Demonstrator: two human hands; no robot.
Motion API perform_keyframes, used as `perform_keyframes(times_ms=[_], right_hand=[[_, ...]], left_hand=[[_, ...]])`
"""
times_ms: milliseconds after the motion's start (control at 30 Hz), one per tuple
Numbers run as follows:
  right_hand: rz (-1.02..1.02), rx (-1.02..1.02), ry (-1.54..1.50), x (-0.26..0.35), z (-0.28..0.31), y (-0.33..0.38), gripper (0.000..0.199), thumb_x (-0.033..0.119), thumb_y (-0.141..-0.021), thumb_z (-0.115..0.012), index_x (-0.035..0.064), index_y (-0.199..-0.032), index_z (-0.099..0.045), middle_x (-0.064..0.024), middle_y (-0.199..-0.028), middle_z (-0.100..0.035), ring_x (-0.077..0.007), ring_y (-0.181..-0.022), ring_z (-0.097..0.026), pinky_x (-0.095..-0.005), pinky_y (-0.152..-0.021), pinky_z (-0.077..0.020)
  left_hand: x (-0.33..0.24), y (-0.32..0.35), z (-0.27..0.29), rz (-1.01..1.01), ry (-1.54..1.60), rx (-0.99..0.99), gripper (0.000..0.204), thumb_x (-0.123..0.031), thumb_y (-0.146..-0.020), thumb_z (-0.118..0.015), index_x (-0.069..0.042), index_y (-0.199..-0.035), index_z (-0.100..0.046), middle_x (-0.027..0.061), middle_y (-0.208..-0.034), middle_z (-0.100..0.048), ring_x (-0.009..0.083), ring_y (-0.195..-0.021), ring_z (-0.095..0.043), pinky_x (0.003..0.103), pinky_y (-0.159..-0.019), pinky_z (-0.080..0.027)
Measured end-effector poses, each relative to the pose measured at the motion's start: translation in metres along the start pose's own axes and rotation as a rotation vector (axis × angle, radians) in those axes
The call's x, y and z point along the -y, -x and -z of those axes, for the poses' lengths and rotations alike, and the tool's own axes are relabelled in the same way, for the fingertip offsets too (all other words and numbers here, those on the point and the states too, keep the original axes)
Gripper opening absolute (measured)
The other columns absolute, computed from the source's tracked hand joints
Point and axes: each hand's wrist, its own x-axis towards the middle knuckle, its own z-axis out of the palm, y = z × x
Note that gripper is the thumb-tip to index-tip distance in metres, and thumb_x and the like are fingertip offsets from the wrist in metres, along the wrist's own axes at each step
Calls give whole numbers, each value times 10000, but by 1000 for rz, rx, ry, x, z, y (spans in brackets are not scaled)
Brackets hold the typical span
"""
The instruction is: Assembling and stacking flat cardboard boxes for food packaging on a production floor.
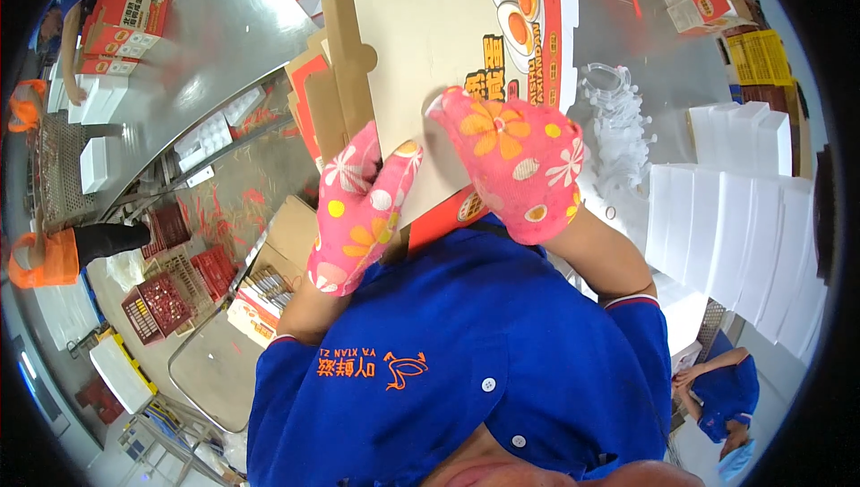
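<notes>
A large flat cardboard carton [412, 66], cream with a red side and pictures of cut eggs, lies in front of my chest. My left hand [363, 205], in a pink flowered glove, is closed around its near left edge, thumb on the top face. On the printed face rests my right hand [520, 160], palm down in a matching glove, fingers stretched together toward the left; its palm side is hidden. Brown flaps [345, 75] stick out along the carton's left side.
White foam boxes [735, 227] stand in stacks at right, beside clear plastic pieces [614, 120]. Printed cartons [125, 17] sit far left on the metal table [242, 21]. Red crates [157, 308] are on the littered floor. Co-workers are at left and at lower right [721, 388].
</notes>
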Motion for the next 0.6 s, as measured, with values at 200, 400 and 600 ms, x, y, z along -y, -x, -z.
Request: perform_keyframes(times_ms=[200, 400, 600], right_hand=[[127, -75, 152, 15, -1, 2, 389, 194, -738, -519, 44, -1096, -528, -64, -847, -562, -201, -744, -563, -364, -559, -430], [266, 57, 247, -3, 22, -3, 460, 131, -717, -534, 44, -1168, -510, -54, -908, -560, -201, -832, -547, -364, -699, -418], [420, -101, 72, -7, 2, -6, 315, 191, -726, -518, 113, -1030, -546, -21, -891, -537, -186, -824, -526, -385, -703, -389]], left_hand=[[1, -1, -3, 9, -36, 8, 289, -69, -865, -567, 20, -1139, -549, 3, -902, -611, 31, -743, -482, 194, -640, -404], [5, 0, 0, 0, -5, -52, 213, -64, -856, -571, 13, -1055, -573, -14, -840, -581, 24, -700, -434, 190, -597, -366], [2, 0, 6, -55, -55, 127, 124, -40, -848, -559, 8, -961, -579, -23, -785, -557, 40, -687, -439, 206, -594, -371]])
